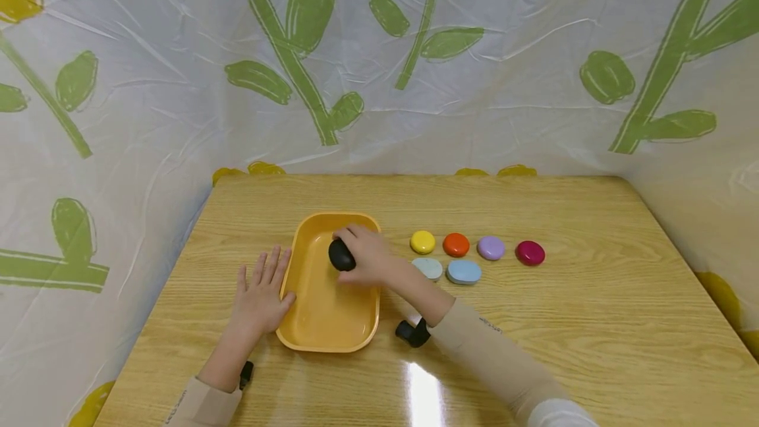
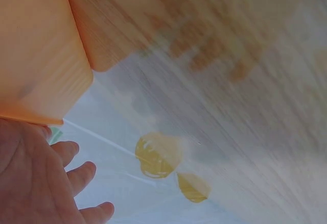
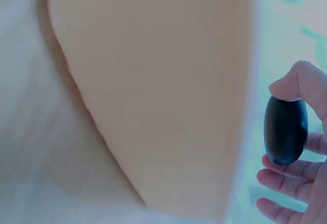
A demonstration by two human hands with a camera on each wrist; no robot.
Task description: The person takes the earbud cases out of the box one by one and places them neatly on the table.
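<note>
My right hand (image 1: 369,257) holds a smooth black oval stone-like piece (image 1: 342,255) over the yellow-orange tray (image 1: 327,346). In the right wrist view the thumb and fingers pinch the black piece (image 3: 286,130) at its ends. Fingers spread, my left hand (image 1: 261,298) lies along the tray's left side, its thumb at the rim. The left wrist view shows the left hand (image 2: 38,178) with its fingers extended beside the tray's wall (image 2: 41,45). Inside the tray, only its bare floor shows.
Right of the tray stand yellow (image 1: 423,242), red-orange (image 1: 456,244), lilac (image 1: 491,248) and magenta (image 1: 530,253) rounded pieces in a row. Below them sit a pale grey-green oval (image 1: 429,269), partly behind the right wrist, and a light blue oval (image 1: 464,272). A flower-print sheet (image 1: 415,130) hangs behind the table.
</note>
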